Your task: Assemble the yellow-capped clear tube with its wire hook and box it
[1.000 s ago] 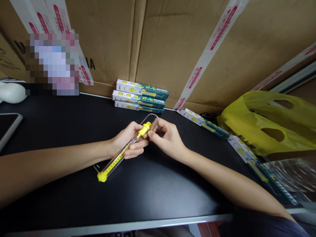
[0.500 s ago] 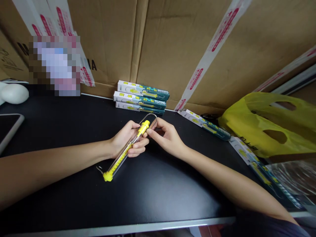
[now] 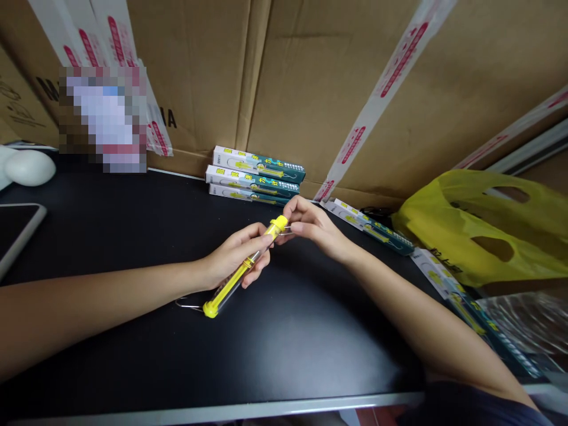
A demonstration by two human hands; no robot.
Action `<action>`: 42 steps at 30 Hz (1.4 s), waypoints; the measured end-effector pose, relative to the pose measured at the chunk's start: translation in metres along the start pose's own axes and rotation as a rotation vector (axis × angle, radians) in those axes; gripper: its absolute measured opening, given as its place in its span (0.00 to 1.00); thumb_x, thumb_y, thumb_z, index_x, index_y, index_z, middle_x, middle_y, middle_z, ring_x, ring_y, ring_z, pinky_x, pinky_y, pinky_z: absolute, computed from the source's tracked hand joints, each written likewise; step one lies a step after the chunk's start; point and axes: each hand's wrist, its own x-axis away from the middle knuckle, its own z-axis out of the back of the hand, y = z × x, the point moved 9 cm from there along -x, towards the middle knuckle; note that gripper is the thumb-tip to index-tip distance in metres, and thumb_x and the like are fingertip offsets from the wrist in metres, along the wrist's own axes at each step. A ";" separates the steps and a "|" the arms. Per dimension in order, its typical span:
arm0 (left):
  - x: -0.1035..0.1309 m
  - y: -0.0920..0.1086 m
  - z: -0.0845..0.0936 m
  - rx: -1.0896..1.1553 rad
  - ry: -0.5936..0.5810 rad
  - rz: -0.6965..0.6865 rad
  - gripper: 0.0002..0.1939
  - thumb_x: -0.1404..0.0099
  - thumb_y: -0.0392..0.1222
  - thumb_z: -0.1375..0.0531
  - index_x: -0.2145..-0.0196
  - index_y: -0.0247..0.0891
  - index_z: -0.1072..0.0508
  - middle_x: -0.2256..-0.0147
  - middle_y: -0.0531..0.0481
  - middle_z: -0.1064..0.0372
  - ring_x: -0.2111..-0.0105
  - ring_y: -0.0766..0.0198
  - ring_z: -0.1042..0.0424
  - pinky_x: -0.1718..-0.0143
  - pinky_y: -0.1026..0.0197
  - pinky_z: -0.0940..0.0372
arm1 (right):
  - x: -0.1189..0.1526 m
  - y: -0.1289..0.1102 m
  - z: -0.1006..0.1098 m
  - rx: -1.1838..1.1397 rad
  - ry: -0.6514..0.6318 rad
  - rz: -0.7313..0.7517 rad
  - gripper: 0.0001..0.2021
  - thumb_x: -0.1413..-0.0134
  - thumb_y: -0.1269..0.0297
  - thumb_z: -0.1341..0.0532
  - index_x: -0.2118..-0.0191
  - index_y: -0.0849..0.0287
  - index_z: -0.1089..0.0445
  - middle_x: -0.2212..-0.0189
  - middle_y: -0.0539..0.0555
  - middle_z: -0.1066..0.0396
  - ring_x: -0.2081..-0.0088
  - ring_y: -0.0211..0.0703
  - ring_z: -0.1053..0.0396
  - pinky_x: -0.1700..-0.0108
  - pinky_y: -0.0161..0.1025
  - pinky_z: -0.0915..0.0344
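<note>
A clear tube with yellow ends and a yellow scale, a spring gauge [image 3: 231, 287], slants over the black table. My left hand [image 3: 244, 251] is wrapped round its upper part, thumb on top near the yellow cap. At that cap, my right hand [image 3: 310, 228] pinches the metal wire loop between thumb and fingers; part of the loop is hidden by the fingers. A thin wire hook [image 3: 189, 306] sticks out leftward from the gauge's lower yellow end.
Three printed boxes [image 3: 255, 177] are stacked by the cardboard wall [image 3: 302, 89]. Two more boxes [image 3: 373, 228] lie to the right, beside a yellow plastic bag [image 3: 444, 219]. A white rounded object [image 3: 31, 168] and a white-edged device [image 3: 26, 236] are at left.
The gauge has turned about its length and shifted slightly right. Its wire loop now points toward my right hand, which has moved up and right. My left thumb now lies over the tube.
</note>
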 end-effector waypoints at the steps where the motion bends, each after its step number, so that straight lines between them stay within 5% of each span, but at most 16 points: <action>1: 0.000 0.001 0.001 -0.018 0.008 -0.014 0.13 0.33 0.49 0.43 0.67 0.40 0.42 0.81 0.60 0.37 0.90 0.74 0.41 0.90 0.74 0.46 | 0.000 -0.001 -0.001 0.004 -0.028 -0.009 0.14 0.46 0.58 0.34 0.63 0.57 0.40 0.69 0.49 0.27 0.68 0.37 0.27 0.64 0.37 0.28; 7: 0.001 0.002 0.003 -0.086 0.028 -0.012 0.17 0.36 0.53 0.40 0.66 0.40 0.42 0.83 0.60 0.36 0.90 0.74 0.42 0.90 0.74 0.46 | 0.001 -0.006 -0.010 0.061 -0.118 -0.035 0.18 0.46 0.56 0.33 0.55 0.58 0.35 0.63 0.52 0.27 0.63 0.36 0.27 0.58 0.37 0.29; 14: 0.000 0.000 0.002 -0.117 0.006 0.038 0.19 0.37 0.56 0.40 0.66 0.39 0.39 0.85 0.59 0.37 0.91 0.74 0.42 0.90 0.74 0.46 | 0.000 -0.007 -0.001 0.187 -0.025 0.000 0.15 0.45 0.53 0.34 0.65 0.62 0.30 0.68 0.52 0.27 0.67 0.35 0.31 0.62 0.35 0.32; 20: 0.000 -0.003 0.000 -0.127 -0.011 0.044 0.17 0.35 0.55 0.42 0.66 0.37 0.38 0.85 0.59 0.37 0.90 0.74 0.42 0.90 0.74 0.45 | 0.000 -0.007 -0.004 0.265 -0.071 -0.027 0.16 0.49 0.53 0.32 0.67 0.62 0.30 0.72 0.50 0.28 0.70 0.35 0.32 0.65 0.34 0.35; 34: 0.001 -0.008 -0.002 -0.099 -0.023 0.067 0.17 0.36 0.55 0.41 0.68 0.39 0.40 0.86 0.60 0.38 0.91 0.73 0.42 0.92 0.74 0.48 | -0.003 0.002 -0.008 0.066 -0.129 -0.017 0.14 0.53 0.57 0.29 0.70 0.60 0.32 0.70 0.50 0.25 0.69 0.36 0.27 0.64 0.36 0.30; 42: -0.001 -0.007 0.000 -0.053 -0.032 0.102 0.18 0.37 0.55 0.40 0.66 0.37 0.36 0.86 0.60 0.40 0.92 0.74 0.44 0.92 0.73 0.47 | 0.001 -0.004 -0.010 0.012 -0.164 -0.031 0.13 0.43 0.56 0.35 0.60 0.60 0.33 0.68 0.49 0.27 0.70 0.32 0.30 0.65 0.32 0.32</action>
